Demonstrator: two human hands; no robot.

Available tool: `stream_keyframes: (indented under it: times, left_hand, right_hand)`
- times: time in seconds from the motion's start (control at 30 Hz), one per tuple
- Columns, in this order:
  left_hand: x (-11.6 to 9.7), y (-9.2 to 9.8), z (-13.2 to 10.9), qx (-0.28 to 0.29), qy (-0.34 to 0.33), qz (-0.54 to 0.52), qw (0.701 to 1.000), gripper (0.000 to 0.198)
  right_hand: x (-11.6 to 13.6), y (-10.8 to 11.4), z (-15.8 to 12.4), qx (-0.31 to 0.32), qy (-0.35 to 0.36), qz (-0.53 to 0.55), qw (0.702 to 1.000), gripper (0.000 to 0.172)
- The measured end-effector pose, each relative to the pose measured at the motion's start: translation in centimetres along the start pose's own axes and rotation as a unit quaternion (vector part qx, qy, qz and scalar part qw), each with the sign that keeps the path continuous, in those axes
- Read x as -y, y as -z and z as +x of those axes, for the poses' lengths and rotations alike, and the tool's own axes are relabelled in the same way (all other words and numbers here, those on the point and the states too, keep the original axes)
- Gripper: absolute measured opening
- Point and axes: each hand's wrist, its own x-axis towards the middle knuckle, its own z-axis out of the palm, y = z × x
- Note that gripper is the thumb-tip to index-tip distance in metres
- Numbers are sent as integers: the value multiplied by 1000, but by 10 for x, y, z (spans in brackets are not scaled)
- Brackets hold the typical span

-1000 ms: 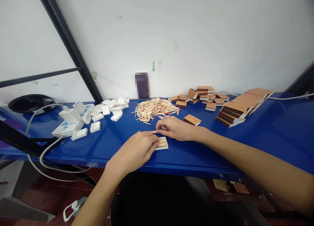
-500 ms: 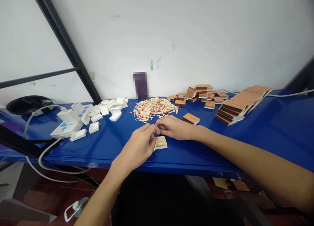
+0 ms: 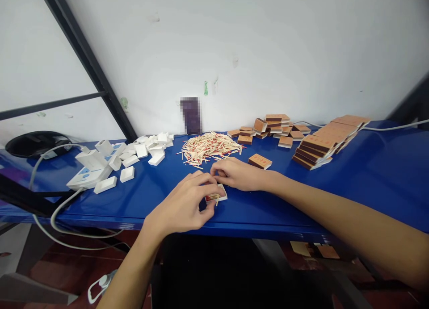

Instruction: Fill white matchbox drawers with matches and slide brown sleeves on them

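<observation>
A small white matchbox tray (image 3: 224,196) with matches in it lies on the blue table near its front edge. Over its left side reaches my left hand (image 3: 184,204), thumb and forefinger apart, the fingertips at the matches. One match (image 3: 217,201) pokes out across the tray's near edge. My right hand (image 3: 236,173) rests just behind the tray with curled, closed fingers; whatever they hold is hidden. Beyond both hands spreads a heap of loose red-tipped matches (image 3: 211,147). A single brown matchbox (image 3: 260,161) lies behind my right wrist.
White trays (image 3: 157,156) lie piled at the left, beside a white device (image 3: 90,175) with cables. Brown matchboxes (image 3: 275,127) are heaped at the back right, with neat stacks (image 3: 317,144) farther right. A black metal frame (image 3: 83,54) stands at the left.
My left hand has opened, its thumb drawing away from the forefinger, which now reaches over the tray. The match at the tray's edge lies differently. My right hand stays nearly still.
</observation>
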Motion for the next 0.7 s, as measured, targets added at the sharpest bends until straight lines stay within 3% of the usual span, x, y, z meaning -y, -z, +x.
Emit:
stream_keyframes:
  times: [0.13,0.27,0.37,0.57,0.7]
  left_hand:
    - [4,-5,3,-11,-24,-16,1000,17]
    - [10,-10,6,-58,-40,-16,997,15]
    - [11,-12,6,-82,-22,4,996,15]
    - [12,-15,8,-69,-1,29,997,19]
    - [19,-14,7,-112,65,38,991,28]
  right_hand:
    - [0,1,-1,2,0,-6,1000,8]
    - [-2,0,0,0,6,-7,1000,8]
    - [-3,-1,0,0,6,-3,1000,8]
    - [-2,1,-2,5,1,-9,1000,7]
    - [0,7,-4,26,-21,-4,999,9]
